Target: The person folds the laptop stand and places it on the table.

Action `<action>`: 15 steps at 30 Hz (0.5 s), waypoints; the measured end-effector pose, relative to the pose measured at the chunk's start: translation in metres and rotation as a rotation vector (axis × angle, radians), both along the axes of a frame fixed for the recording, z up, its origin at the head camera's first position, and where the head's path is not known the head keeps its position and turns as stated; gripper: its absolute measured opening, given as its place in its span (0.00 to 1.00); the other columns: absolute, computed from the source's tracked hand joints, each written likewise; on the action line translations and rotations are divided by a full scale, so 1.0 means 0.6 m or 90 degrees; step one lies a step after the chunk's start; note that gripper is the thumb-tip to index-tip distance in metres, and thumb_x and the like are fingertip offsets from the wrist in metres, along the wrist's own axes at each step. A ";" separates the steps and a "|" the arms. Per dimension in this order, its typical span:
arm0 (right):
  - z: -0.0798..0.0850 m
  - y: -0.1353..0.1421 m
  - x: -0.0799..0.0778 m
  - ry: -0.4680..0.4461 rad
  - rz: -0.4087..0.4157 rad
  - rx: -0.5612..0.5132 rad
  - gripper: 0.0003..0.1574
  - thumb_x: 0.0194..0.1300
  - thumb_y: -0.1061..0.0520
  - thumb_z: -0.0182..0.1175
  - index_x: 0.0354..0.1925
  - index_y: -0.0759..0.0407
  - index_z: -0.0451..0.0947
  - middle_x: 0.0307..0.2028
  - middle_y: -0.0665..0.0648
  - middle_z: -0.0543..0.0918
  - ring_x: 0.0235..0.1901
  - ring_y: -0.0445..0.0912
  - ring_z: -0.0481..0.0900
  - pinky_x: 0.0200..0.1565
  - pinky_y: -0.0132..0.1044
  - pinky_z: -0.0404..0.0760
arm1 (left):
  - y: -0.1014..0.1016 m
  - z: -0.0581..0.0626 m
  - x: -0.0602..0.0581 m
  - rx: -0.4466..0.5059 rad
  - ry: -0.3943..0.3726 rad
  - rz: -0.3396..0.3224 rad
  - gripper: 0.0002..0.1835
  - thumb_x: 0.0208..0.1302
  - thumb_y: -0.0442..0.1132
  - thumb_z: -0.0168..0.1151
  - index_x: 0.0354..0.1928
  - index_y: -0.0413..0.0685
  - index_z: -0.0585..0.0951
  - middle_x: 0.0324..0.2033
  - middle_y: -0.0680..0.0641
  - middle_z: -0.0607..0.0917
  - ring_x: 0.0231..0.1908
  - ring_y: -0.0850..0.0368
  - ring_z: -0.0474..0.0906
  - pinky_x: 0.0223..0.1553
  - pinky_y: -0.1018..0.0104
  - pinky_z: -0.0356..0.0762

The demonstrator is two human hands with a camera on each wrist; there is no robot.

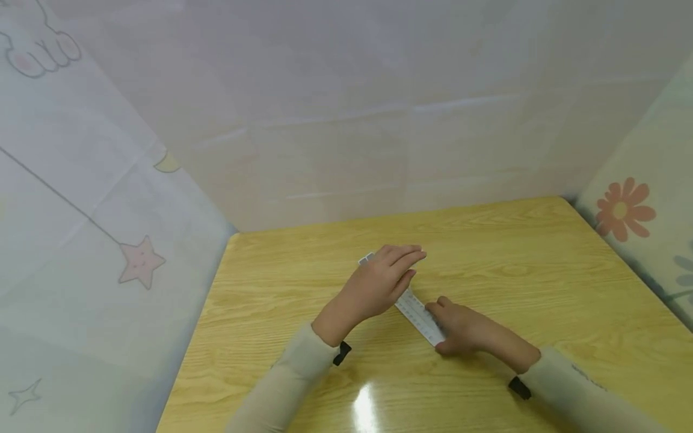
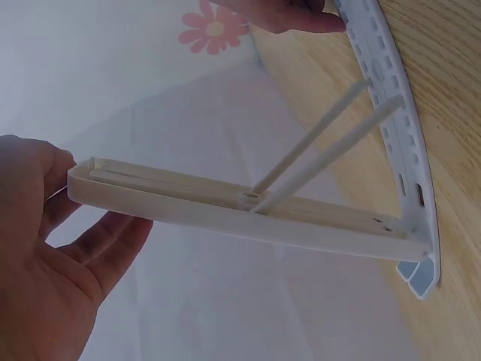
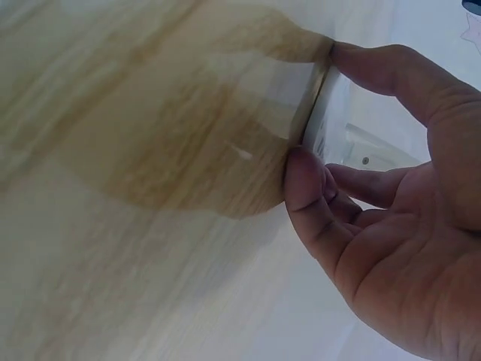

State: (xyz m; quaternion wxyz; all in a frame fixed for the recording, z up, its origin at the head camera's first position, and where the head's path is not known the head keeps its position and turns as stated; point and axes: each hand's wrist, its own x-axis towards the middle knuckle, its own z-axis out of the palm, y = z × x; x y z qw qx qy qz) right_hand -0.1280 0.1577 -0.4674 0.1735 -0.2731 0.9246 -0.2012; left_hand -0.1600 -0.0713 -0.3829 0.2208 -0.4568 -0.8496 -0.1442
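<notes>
A white folding stand (image 1: 419, 316) stands on the wooden table, its slotted base (image 2: 398, 128) lying along the tabletop. In the left wrist view its upper arm (image 2: 248, 222) is raised from the hinge end, and two thin struts (image 2: 331, 154) slant between arm and base. My left hand (image 1: 379, 279) holds the free end of that raised arm between thumb and fingers. At the base's near end, my right hand (image 1: 462, 328) pinches the two sides, thumb on one edge and fingers on the other. Small grey-blue pads (image 2: 425, 278) show past the hinge.
The wood-grain table (image 1: 281, 282) reaches back to a pale cloth wall (image 1: 346, 150). Printed cloth also hangs at the left and right, with a pink star (image 1: 142, 263) and a red flower (image 1: 622, 209). Black wrist straps (image 1: 342, 353) show at both cuffs.
</notes>
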 end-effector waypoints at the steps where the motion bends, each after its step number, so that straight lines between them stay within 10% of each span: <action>1: -0.002 0.000 0.000 0.003 0.001 -0.001 0.49 0.50 0.56 0.77 0.65 0.69 0.69 0.43 0.54 0.72 0.32 0.43 0.71 0.33 0.36 0.75 | 0.001 -0.001 0.000 -0.011 0.016 0.001 0.20 0.76 0.38 0.57 0.67 0.46 0.75 0.65 0.48 0.77 0.60 0.53 0.76 0.60 0.68 0.77; 15: -0.011 -0.009 0.003 0.036 -0.025 0.001 0.45 0.50 0.53 0.78 0.63 0.67 0.71 0.41 0.59 0.75 0.29 0.45 0.72 0.29 0.38 0.76 | -0.002 0.011 -0.007 -0.094 0.007 -0.010 0.26 0.73 0.29 0.57 0.70 0.44 0.70 0.68 0.48 0.74 0.62 0.51 0.74 0.38 0.75 0.81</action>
